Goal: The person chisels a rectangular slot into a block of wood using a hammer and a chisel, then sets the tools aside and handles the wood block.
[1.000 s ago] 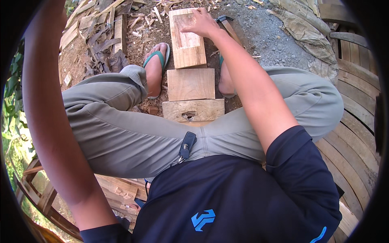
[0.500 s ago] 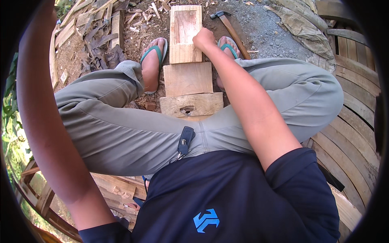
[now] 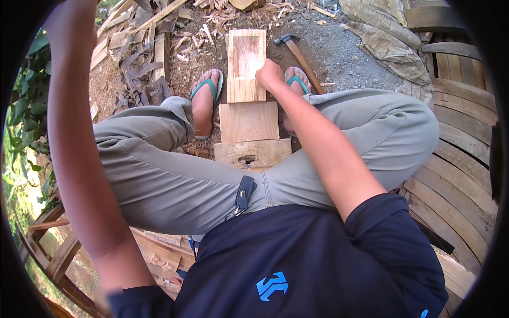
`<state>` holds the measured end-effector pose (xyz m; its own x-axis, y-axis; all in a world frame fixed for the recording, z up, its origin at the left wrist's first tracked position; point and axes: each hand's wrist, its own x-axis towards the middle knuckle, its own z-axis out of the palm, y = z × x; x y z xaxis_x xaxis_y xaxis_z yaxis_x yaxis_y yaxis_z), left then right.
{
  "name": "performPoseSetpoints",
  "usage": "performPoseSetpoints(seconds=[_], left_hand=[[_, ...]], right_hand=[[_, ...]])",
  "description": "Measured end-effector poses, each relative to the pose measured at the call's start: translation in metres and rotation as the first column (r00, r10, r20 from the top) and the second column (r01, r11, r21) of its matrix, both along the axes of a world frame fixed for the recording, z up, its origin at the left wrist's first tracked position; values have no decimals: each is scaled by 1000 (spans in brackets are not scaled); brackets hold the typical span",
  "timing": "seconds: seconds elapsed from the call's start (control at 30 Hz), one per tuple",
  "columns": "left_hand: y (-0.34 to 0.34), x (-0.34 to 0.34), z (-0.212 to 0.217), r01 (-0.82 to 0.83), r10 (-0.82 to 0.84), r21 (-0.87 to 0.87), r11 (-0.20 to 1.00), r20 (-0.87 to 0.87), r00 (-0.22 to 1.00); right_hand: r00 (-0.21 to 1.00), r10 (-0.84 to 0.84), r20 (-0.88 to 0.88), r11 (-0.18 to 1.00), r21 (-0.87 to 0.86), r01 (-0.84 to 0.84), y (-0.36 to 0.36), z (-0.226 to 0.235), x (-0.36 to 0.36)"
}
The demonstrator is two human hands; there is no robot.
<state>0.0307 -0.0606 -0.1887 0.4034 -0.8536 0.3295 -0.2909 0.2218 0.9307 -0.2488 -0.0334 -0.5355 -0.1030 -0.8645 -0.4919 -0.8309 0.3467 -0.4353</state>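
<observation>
The person sits with both knees spread in grey trousers (image 3: 175, 175), and these fill the middle of the view, hiding most of the ground beneath. To the right curve stacked wooden slats (image 3: 456, 175). Between the legs lie two flat wooden blocks (image 3: 249, 122), the nearer one with a dark hole. Beyond them, touching the farther block, lies a hollowed wooden board (image 3: 246, 63), lengthwise between the feet in green sandals (image 3: 204, 90). The right hand (image 3: 271, 74) is closed at the board's right edge, near its lower end. The left arm rises along the left rim; the left hand runs out of the picture at the top, so its grip cannot be told. A hammer (image 3: 299, 55) lies just right of the board, among wood scraps (image 3: 143, 63).
</observation>
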Motion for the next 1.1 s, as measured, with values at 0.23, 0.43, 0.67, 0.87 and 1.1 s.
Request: performPoseSetpoints(seconds=[0.23,0.43,0.67,0.87,1.1], left_hand=[[1,-25,-9,-84,86,-110,990,15,996],[0,-28,-7,-121,121,-133,984,-5,993],[2,-45,-2,-90,85,-114,989,-49,995],[-10,-39,-5,17,-20,-91,996,-28,999],[-1,-7,-9,11,-11,-87,996,-5,1000]], right_hand=[[1000,30,-7,998,48,-29,-6,1,-6],[999,39,9,998,51,-40,-5,2,1],[980,197,8,974,112,-197,-24,-27,-35],[961,180,-209,984,24,-179,-116,35,-102],[923,28,-383,999,39,-15,-81,25,-143]])
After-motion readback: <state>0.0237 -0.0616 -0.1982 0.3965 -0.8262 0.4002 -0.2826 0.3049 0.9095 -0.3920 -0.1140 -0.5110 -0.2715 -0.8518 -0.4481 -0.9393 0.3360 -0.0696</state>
